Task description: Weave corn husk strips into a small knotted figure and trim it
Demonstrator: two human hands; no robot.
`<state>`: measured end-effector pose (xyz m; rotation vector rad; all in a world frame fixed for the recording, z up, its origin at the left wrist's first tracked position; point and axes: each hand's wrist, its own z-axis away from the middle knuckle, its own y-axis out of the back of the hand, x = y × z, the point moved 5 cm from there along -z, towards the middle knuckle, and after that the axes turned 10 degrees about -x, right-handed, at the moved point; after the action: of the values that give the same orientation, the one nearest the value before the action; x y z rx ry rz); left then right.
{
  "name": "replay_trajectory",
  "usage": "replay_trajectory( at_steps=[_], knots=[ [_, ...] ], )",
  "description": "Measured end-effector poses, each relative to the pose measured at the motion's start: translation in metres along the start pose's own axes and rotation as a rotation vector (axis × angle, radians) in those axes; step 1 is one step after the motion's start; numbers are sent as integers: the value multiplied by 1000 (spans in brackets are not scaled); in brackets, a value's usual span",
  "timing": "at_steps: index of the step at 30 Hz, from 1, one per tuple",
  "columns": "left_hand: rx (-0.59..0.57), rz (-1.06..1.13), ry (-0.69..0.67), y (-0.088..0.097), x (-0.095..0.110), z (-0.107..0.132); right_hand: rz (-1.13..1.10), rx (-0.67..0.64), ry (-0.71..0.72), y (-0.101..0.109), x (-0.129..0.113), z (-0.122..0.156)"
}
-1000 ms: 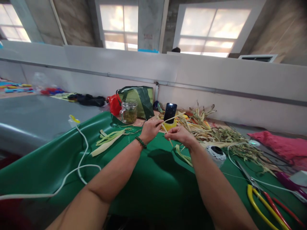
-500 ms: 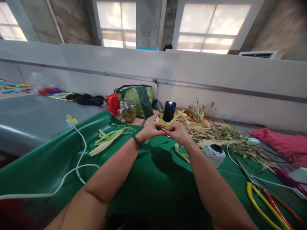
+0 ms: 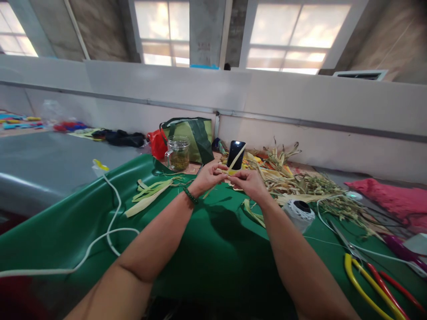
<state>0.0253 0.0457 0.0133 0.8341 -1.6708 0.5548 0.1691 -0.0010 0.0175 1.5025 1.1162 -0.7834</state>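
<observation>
Both hands meet above the green sheet (image 3: 230,249), holding a pale strip of corn husk (image 3: 236,159) between them. My left hand (image 3: 210,176), with a green bead bracelet at the wrist, pinches the strip at its lower part. My right hand (image 3: 250,183) pinches it from the other side, thumb and forefinger together. The strip's free end sticks up to the right, in front of a dark phone (image 3: 235,153). A husk piece (image 3: 255,213) lies under my right wrist, and more green and pale husks (image 3: 151,195) lie left of my left hand.
Dried husks (image 3: 283,182) are heaped at the back right. A spool of white thread (image 3: 299,215), scissors (image 3: 358,258) with yellow and red handles, and pink cloth (image 3: 388,198) lie right. Behind stand a glass mug (image 3: 178,155) and green bag (image 3: 196,140). A white cable (image 3: 115,213) crosses the left side.
The strip's free end has swung up, now more upright before the phone. My right hand's fingertips have drawn slightly down and apart from the left hand's.
</observation>
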Motion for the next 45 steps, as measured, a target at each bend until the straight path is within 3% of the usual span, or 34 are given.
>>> replay_trajectory(
  at_steps=[9, 13, 17, 20, 24, 27, 31, 34, 37, 41, 45],
  knots=[
    [-28, 128, -1, -5, 3, 3, -21, 100, -2, 2, -5, 3],
    [-12, 185, 46, -9, -1, 3, -75, 85, -24, -1, -7, 4],
    [17, 142, 10, -12, 0, 3, -45, 53, -41, -2, -2, 3],
    [71, 124, -37, -9, 1, 2, 200, 95, 40, 0, -6, 4],
    [142, 249, -15, -2, -4, 0, 759, 253, 397, -10, -31, 17],
    [118, 378, 30, -3, -8, -2, 1054, 132, 641, -36, -41, 25],
    [83, 458, 93, -9, -11, -1, 1261, 83, 688, -57, -38, 24],
    [92, 430, 106, -11, -12, -1, 1162, 72, 696, -58, -34, 22],
    [132, 415, 119, -10, -13, -1, 859, 92, 683, -46, -31, 21],
    [149, 415, 136, -9, -13, 0, 504, 286, 502, -17, -23, 15],
    [42, 400, 105, -13, -11, 0, 282, 363, 372, -2, -18, 10]
  ],
)
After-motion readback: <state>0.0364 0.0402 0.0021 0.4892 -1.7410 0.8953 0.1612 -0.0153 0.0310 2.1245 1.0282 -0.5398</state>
